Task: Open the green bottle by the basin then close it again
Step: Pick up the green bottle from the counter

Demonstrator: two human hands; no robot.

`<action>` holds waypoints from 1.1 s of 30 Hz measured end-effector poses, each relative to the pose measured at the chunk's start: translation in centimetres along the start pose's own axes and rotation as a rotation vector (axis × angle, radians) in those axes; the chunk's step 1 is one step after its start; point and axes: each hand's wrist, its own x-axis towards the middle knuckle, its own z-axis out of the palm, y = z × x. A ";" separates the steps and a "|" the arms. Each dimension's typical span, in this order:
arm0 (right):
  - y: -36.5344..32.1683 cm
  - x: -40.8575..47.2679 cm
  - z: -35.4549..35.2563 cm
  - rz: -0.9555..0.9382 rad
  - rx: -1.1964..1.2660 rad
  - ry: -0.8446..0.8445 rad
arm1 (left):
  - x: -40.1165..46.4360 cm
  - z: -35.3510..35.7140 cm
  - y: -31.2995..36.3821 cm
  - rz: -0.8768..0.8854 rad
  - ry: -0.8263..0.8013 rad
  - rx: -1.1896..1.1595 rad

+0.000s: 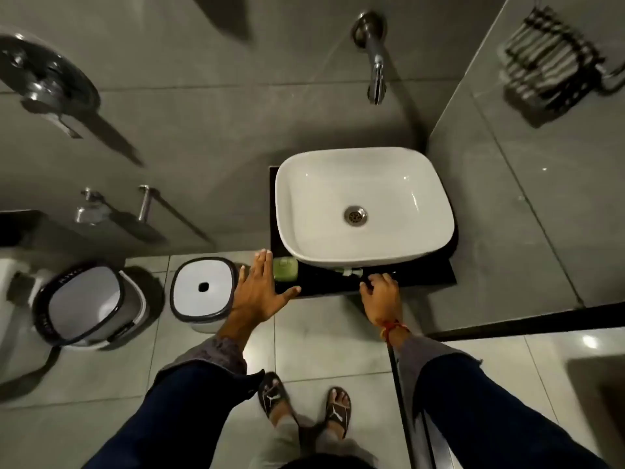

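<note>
Bathroom, seen from above. Walls [209, 106] clad in large grey tiles with thin grout lines. Floor [314, 333] of paler glossy tiles, catching a bright light reflection. White rectangular basin [363, 170] with metal drain, sitting on a black tabletop [422, 277]. Chrome wall-mounted spout [373, 59] above it. Striped towel [548, 62] on a rail, right wall. Two white bins on the floor at left: one open [86, 304], one with a lid [203, 289]. Chrome fittings [91, 209] on the left wall.
</note>
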 end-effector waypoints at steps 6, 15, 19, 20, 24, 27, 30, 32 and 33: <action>-0.6 2.2 1.8 0.248 0.249 -0.027 | 0.1 2.1 -0.3 -0.017 -0.017 0.017; -1.0 1.9 4.0 0.249 0.233 -0.027 | 0.8 2.7 -0.7 0.015 0.006 -0.012; -1.7 2.2 4.8 0.179 0.187 -0.102 | 1.0 2.9 -1.1 0.016 -0.004 -0.017; -1.9 2.2 5.1 0.141 0.174 -0.127 | 1.0 2.9 -1.2 0.015 -0.005 -0.023; -3.0 1.6 6.8 -0.024 0.062 -0.169 | 0.8 3.2 -1.2 0.009 -0.011 -0.073; -4.0 1.1 8.1 -0.011 0.097 -0.136 | 0.7 3.2 -1.1 0.014 -0.011 -0.118; -5.3 0.4 9.5 -0.003 0.188 -0.145 | 0.8 3.1 -1.4 0.017 -0.017 -0.152; -6.4 0.0 10.6 -0.028 0.190 -0.173 | 0.8 3.1 -1.6 0.031 -0.014 -0.142; -7.0 -0.1 11.0 -0.028 0.192 -0.170 | 0.8 3.0 -1.7 0.040 -0.012 -0.128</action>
